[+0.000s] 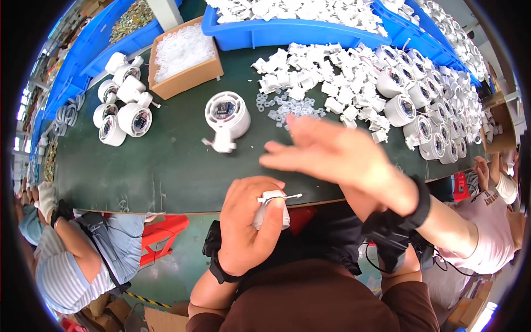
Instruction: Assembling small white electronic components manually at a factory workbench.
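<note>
My left hand [243, 229] is closed around a white round housing [271, 211] at the table's near edge. A short white lead with a small plug [297, 196] sticks out to the right of it. My right hand [359, 203] is mostly covered by a co-worker's blurred hand [337, 152], which reaches in from the right; my fingers cannot be made out. That other hand is just short of a small pile of translucent rings [287, 108]. Beyond my left hand stands a similar white housing [228, 115], with a circuit board in its open top and a bracket at its side.
White housings cluster at the left [127, 102] and in rows at the right [426, 105]. Loose white brackets [332, 72] lie at the back. Behind are a cardboard box [191, 79] of clear pieces and a blue bin [298, 37]. Co-workers sit on both sides.
</note>
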`<state>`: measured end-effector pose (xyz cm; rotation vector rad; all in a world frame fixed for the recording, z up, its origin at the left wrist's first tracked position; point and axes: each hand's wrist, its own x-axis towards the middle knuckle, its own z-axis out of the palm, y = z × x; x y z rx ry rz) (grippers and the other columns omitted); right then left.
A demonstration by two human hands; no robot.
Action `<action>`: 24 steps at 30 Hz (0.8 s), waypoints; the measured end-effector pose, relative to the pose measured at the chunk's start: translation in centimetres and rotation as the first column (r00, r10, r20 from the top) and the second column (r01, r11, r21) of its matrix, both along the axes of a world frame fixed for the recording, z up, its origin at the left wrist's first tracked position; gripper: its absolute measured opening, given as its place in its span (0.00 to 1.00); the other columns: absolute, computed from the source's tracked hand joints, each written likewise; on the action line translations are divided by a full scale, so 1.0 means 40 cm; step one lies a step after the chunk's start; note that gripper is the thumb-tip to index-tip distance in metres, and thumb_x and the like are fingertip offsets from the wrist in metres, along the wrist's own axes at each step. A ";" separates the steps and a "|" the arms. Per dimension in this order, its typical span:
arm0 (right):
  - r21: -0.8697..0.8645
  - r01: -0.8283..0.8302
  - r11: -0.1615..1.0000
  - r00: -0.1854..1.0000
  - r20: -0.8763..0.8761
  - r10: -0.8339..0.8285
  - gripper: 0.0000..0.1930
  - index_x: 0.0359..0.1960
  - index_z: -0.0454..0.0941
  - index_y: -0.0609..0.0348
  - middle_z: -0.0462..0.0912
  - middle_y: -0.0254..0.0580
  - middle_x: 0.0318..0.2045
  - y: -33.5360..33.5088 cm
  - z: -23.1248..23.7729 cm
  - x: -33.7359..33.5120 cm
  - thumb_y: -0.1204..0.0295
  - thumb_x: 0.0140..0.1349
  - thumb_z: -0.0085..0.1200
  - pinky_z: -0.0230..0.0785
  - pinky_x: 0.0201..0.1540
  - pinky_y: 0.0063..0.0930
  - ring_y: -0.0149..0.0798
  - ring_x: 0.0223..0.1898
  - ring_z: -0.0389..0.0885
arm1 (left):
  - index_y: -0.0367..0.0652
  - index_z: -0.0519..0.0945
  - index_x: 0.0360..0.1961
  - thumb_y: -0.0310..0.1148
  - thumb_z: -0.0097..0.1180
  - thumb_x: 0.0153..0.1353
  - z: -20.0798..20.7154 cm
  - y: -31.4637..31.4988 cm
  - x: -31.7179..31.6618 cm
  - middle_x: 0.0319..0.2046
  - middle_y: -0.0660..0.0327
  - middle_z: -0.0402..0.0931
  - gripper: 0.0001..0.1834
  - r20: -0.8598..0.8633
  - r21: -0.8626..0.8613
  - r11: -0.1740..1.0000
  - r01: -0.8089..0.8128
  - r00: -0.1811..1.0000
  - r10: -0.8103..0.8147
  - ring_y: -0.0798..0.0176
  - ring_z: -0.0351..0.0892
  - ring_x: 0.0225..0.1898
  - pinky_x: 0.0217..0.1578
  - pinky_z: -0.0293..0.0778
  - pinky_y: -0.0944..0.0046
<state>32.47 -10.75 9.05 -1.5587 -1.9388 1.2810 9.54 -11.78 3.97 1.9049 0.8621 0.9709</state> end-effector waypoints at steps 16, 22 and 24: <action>0.262 0.499 0.826 0.836 -0.397 -0.379 0.21 0.62 0.75 0.66 0.81 0.43 0.52 -0.176 -0.110 -0.116 0.87 0.67 0.56 0.76 0.58 0.29 0.32 0.51 0.83 | 0.38 0.81 0.44 0.30 0.56 0.69 0.003 0.000 0.013 0.45 0.54 0.84 0.08 0.134 -0.142 0.984 0.110 0.987 -0.091 0.53 0.79 0.40 0.45 0.73 0.58; -0.105 0.543 0.833 0.579 -0.672 -0.462 0.22 0.61 0.75 0.66 0.84 0.45 0.51 -0.194 -0.048 -0.125 0.87 0.65 0.58 0.76 0.58 0.29 0.33 0.53 0.83 | 0.39 0.82 0.45 0.26 0.57 0.65 -0.003 0.009 0.021 0.44 0.54 0.83 0.09 0.041 0.074 0.979 -0.188 0.982 0.186 0.50 0.78 0.42 0.48 0.71 0.56; 0.046 0.511 0.858 0.668 -0.650 -0.363 0.20 0.60 0.76 0.65 0.85 0.43 0.51 -0.188 -0.061 -0.138 0.84 0.66 0.60 0.77 0.56 0.26 0.31 0.54 0.83 | 0.39 0.82 0.47 0.25 0.56 0.65 0.007 0.006 0.033 0.45 0.53 0.83 0.10 0.025 0.100 0.979 -0.177 0.984 0.175 0.50 0.77 0.43 0.48 0.71 0.56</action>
